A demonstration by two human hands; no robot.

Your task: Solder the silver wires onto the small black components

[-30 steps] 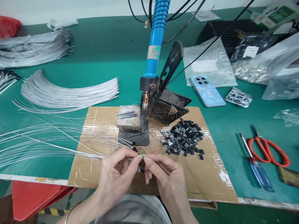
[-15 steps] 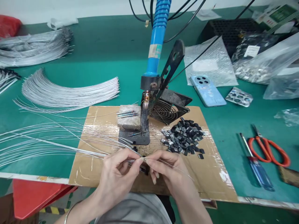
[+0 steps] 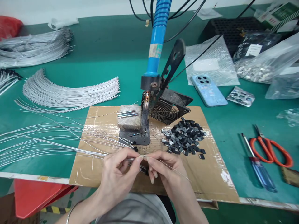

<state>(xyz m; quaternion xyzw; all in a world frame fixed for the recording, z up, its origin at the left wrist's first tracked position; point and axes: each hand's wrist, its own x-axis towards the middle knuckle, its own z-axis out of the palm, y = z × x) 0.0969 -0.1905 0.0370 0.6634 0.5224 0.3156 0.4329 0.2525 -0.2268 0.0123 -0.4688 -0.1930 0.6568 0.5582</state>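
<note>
My left hand (image 3: 120, 172) pinches thin white wires (image 3: 93, 152) that run off to the left. Fingertip to fingertip with it, my right hand (image 3: 167, 165) is closed on a thin wire (image 3: 175, 170) whose free end crosses the palm toward the lower right. What lies right between the fingertips is too small to make out. Dark pieces hang just below my left fingers. Ahead of my hands, a blue-handled hot tool (image 3: 157, 40) points down beside a wrapped block (image 3: 129, 118). Small black connectors (image 3: 183, 137) lie heaped on the cardboard (image 3: 205, 174).
A small fan (image 3: 165, 109) stands behind the tool. Wire bundles (image 3: 70, 93) lie at left. On the right are a blue phone (image 3: 208, 91), a screwdriver (image 3: 261, 174), orange-handled cutters (image 3: 268, 149) and plastic bags (image 3: 257, 68). Black cables hang overhead.
The fingertips have shifted very slightly, and the wire end by my right hand has moved a little. Both hands keep their pinch.
</note>
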